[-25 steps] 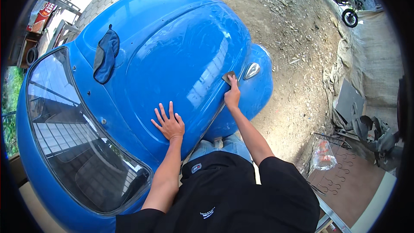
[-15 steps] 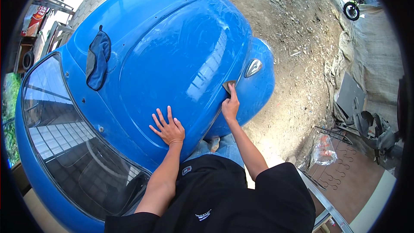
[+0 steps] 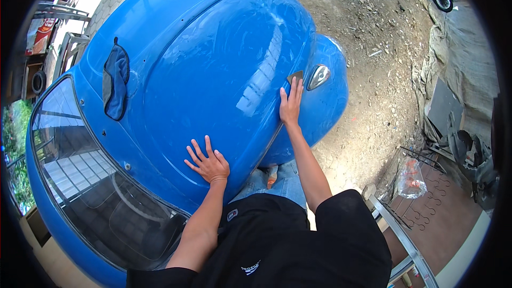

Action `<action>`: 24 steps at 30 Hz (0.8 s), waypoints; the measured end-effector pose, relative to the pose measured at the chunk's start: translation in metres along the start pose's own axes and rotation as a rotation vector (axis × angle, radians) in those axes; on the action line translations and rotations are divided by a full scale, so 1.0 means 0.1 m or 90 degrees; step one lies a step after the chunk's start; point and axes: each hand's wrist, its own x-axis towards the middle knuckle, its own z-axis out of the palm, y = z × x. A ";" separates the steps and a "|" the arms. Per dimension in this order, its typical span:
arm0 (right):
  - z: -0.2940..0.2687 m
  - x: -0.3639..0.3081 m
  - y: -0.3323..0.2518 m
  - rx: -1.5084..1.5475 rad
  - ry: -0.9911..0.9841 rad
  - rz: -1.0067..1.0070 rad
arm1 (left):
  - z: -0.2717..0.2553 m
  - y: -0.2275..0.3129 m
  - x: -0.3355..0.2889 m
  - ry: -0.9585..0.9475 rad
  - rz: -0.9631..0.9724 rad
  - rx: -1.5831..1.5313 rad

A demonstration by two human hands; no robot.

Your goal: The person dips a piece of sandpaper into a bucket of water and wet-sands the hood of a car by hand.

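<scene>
A glossy blue car hood (image 3: 197, 85) with smeary streaks fills the middle of the view. Flat on its near part rests my left hand (image 3: 212, 168), fingers spread, holding nothing. Along the hood's right edge, my right hand (image 3: 290, 108) presses a small brown-grey piece of sandpaper (image 3: 295, 76) against the paint. Only one corner of that piece shows past the fingertips. Just right of it, a chrome-rimmed lamp (image 3: 320, 76) sits on the blue fender (image 3: 333, 101). A folded blue and grey cloth (image 3: 117, 77) lies on the hood's left side.
The car's windshield (image 3: 90, 165) curves along the lower left. Stony dirt ground (image 3: 373, 74) lies to the right. Beyond are a motorcycle wheel (image 3: 442, 0), a clear plastic bag (image 3: 410, 178), scrap parts (image 3: 469, 149) and a metal frame (image 3: 397, 229) near my right elbow.
My right hand has slid farther up along the hood's edge with the sandpaper, its fingers now straighter. The left hand stays flat in place. The view has shifted slightly.
</scene>
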 end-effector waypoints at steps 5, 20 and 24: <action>0.06 -0.59 -0.01 -0.011 -0.039 -0.055 | -0.03 -0.05 -0.04 -0.004 -0.006 0.017; -0.08 -0.68 -0.26 -0.147 -0.176 -0.184 | 0.01 -0.11 -0.08 -0.014 -0.030 0.005; -0.06 -0.22 -0.23 -0.209 -0.141 -0.210 | -0.01 -0.11 -0.09 0.000 -0.041 0.008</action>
